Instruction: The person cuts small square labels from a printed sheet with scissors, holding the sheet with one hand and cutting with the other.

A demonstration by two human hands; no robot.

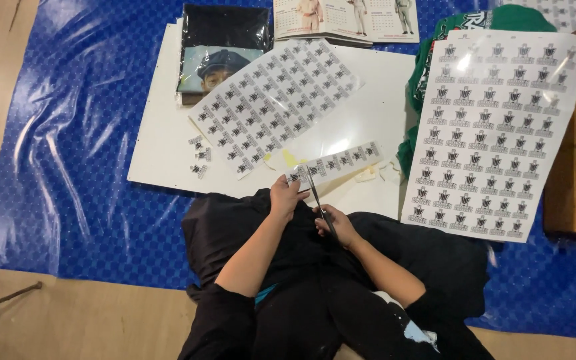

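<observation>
Sticker strip (335, 162) pinched by left hand (285, 195), scissors (317, 197) cutting.

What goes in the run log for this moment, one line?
left hand: holds sticker strip | right hand: scissors at strip's end | beside: cut stickers, white board

A single head-worn camera looked almost straight down from above the seated person — close enough that the forearms and lap filled the lower middle of the frame. It faced forward over the white board (161, 153) lying on the blue sheet (68, 167), with bare floor (68, 320) along the bottom and left edges. No second view existed — nothing was shared.
</observation>
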